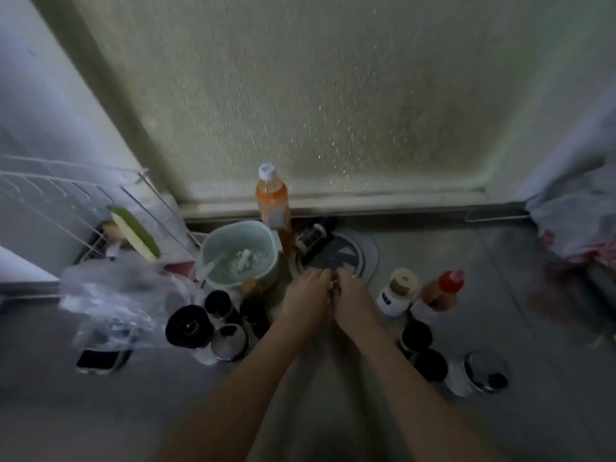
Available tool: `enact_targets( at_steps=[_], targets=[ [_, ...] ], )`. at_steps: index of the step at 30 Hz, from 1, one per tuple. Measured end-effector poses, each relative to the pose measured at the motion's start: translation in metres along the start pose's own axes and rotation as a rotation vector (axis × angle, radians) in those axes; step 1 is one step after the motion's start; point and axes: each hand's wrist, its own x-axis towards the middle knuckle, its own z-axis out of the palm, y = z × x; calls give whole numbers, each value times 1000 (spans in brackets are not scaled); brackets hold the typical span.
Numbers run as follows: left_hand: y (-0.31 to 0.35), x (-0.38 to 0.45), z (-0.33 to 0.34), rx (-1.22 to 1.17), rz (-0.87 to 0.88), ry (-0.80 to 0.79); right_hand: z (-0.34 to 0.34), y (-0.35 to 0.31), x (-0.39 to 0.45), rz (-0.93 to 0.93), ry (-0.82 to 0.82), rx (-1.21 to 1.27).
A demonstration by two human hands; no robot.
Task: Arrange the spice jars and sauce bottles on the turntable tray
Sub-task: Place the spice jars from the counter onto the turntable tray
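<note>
The round grey turntable tray (368, 258) lies on the counter by the window sill. A dark bottle (313, 238) leans on its far left part. My left hand (308, 291) and my right hand (353, 295) meet at the tray's near rim with curled fingers. Something small and pale shows between them, and blur hides what they grip. Dark-lidded jars (190, 325) cluster to the left. On the right stand a white jar with a beige lid (398, 290), a red-capped sauce bottle (443, 291), dark jars (416, 335) and a chrome-lidded jar (480, 373).
An orange bottle with a white cap (271, 201) stands behind a mint colander (240, 255). At the left are a wire rack (66, 201), a crumpled plastic bag (113, 295) and a phone (103, 360). Another bag (580, 221) sits far right.
</note>
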Motion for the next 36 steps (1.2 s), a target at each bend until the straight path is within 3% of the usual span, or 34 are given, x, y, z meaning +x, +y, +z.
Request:
enact_targets(
  at_steps=[4,8,15,19,24,28,36],
  targets=[
    [-25,6,38,-64,-33,76,31,19,12,-21,165,-108],
    [-30,11,58,-93,43,325,59,36,16,-126,326,-146],
    [-37,1,84,-138,107,515,77,49,11,-276,536,-129],
    [-36,-16,88,-157,123,611,82,52,-1,-334,586,-188],
    [-34,-38,95,-190,152,688,79,55,-26,-383,624,-45],
    [-30,-71,97,-186,197,658,75,56,-60,-359,574,-26],
    [-36,-102,87,-297,168,866,81,64,-92,-313,627,112]
  ],
)
